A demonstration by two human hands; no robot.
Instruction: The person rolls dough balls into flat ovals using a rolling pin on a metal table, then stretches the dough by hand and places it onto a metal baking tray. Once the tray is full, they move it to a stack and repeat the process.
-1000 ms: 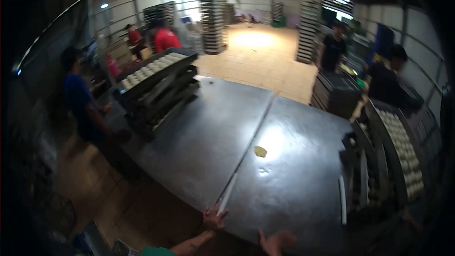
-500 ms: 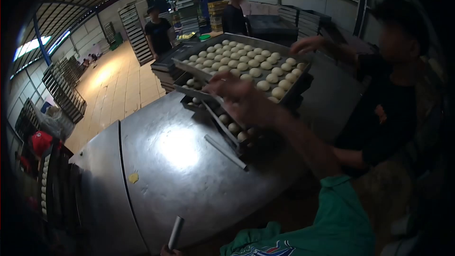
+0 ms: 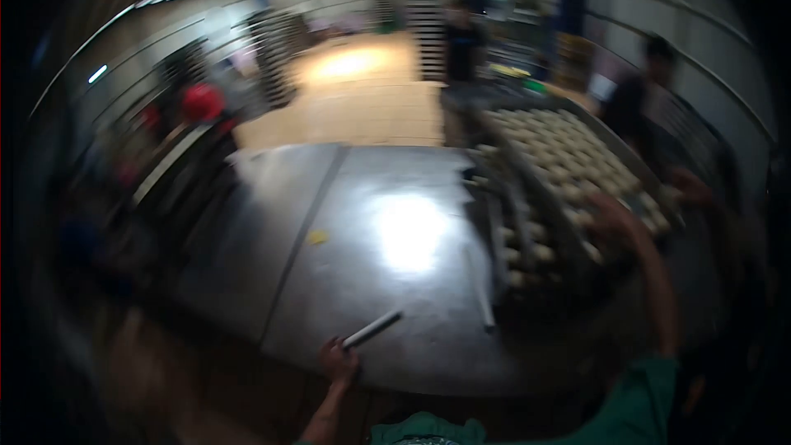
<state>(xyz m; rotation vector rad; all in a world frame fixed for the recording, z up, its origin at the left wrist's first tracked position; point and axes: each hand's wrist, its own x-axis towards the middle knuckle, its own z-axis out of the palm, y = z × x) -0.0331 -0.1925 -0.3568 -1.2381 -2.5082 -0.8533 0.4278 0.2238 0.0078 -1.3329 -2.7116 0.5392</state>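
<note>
The tray (image 3: 540, 185) of dough balls (image 3: 568, 148) tops a stack (image 3: 498, 235) on the bench (image 3: 362, 268); the right hand (image 3: 614, 218) is over its near corner, contact too blurred to tell. Left of the tray, the left hand (image 3: 339, 358) is wrapped round a tube (image 3: 372, 329). Handling the tray seems in hand; a firm hold would call for its rim.

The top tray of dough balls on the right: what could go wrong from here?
The right hand is at the top tray, close to the dough balls; it might squash some, though blur hides whether it touches them.
A co-worker's hand is by the same tray, so uneven pushes could shift it.
The left hand holds a rod over the table, and might knock the second rod lying there.
</note>
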